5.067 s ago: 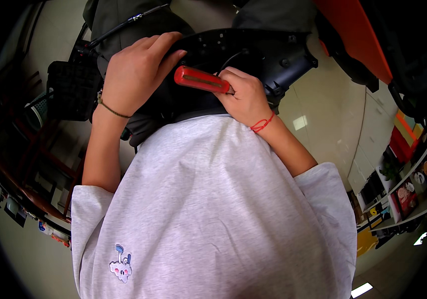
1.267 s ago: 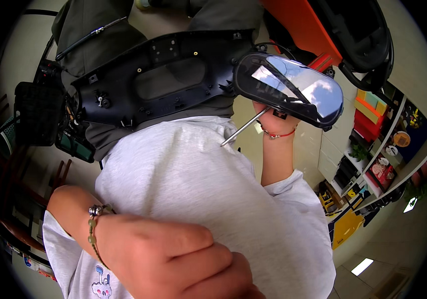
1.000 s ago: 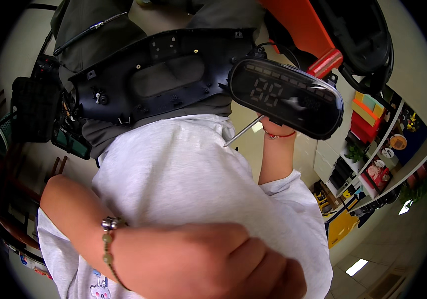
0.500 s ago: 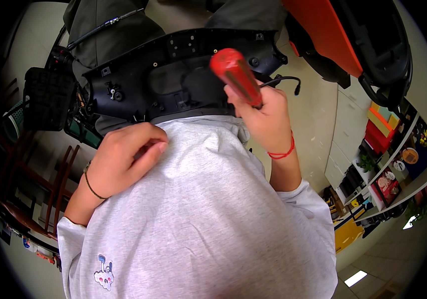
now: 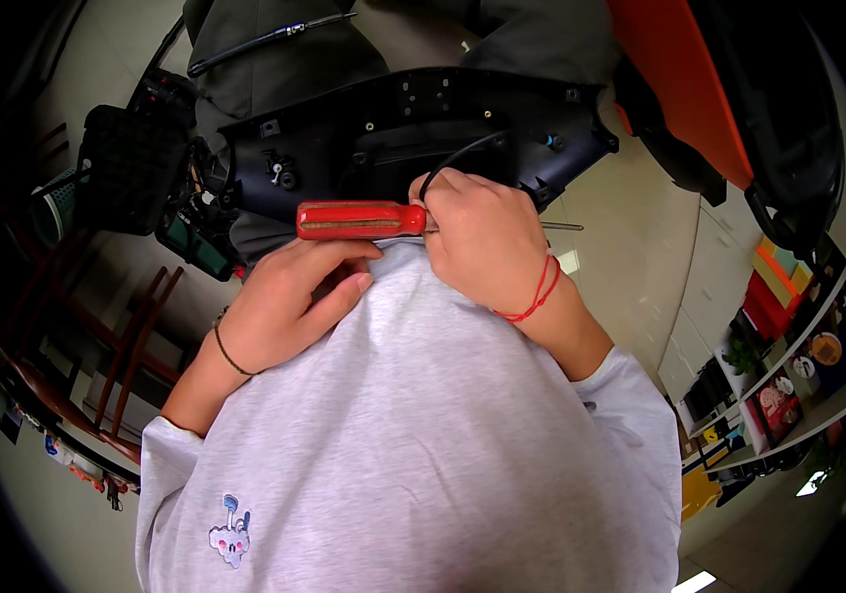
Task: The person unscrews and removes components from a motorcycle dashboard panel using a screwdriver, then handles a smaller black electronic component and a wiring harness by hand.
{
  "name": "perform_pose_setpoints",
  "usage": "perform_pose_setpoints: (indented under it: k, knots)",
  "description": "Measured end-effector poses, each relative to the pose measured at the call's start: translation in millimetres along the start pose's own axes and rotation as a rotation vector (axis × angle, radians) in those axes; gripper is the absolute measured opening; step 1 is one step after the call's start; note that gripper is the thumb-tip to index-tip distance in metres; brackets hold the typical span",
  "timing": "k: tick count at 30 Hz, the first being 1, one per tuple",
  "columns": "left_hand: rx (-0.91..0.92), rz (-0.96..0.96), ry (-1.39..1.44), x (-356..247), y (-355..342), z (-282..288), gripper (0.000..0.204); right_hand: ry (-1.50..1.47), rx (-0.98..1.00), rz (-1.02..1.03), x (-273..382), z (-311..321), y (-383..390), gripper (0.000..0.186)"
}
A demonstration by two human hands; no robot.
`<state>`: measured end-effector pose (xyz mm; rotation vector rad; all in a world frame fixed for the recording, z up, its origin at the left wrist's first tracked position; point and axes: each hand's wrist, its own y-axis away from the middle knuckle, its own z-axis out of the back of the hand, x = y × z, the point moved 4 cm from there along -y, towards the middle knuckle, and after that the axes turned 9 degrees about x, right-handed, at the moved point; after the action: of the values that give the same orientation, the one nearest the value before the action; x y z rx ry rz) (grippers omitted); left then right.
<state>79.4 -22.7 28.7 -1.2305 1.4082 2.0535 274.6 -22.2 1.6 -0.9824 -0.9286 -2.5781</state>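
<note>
One red-handled, metal-shafted screwdriver (image 5: 361, 219) points right.

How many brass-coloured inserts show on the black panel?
2: left insert and right insert, both near the far edge of the black panel, flanking its middle. The right hand may hide others.

Soft indoor light fell on the pale shirt (image 5: 413, 395), the black panel (image 5: 250, 188) lay dim (a bright patch (image 5: 568, 262) glared off the floor (image 5: 631, 232)), and fisheye distortion curved the shelf (image 5: 808, 429).
</note>
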Motion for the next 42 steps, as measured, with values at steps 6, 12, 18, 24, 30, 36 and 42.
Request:
perform_pose_setpoints:
  k: [6,12,18,24,30,36,42]
  knots:
    - [-0.007,0.066,0.018,6,0,6,0.022,-0.068,-0.012,-0.14,-10,0,-6,0.013]
    - [-0.253,-0.086,-0.168,-4,-11,25,0.033,-0.324,-0.132,-0.168,-23,-8,-6,0.011]
    - [-0.462,-0.187,-0.704,-15,-42,45,0.055,-0.52,-0.104,-0.201,-36,-20,-16,0.015]
    - [-0.378,-0.099,-0.851,0,-82,52,0.062,-0.645,-0.153,-0.187,-40,-22,-6,0.021]
    - [-0.227,0.057,-0.889,5,-98,55,0.061,-0.708,-0.341,-0.235,-63,1,38,0.022]
    - [-0.174,0.064,-0.808,5,-99,61,0.067,-0.557,-0.476,-0.551,-117,25,64,0.024]
    - [-0.115,0.098,-0.797,13,-108,64,0.071,-0.599,-0.442,-0.605,-128,3,65,0.03]
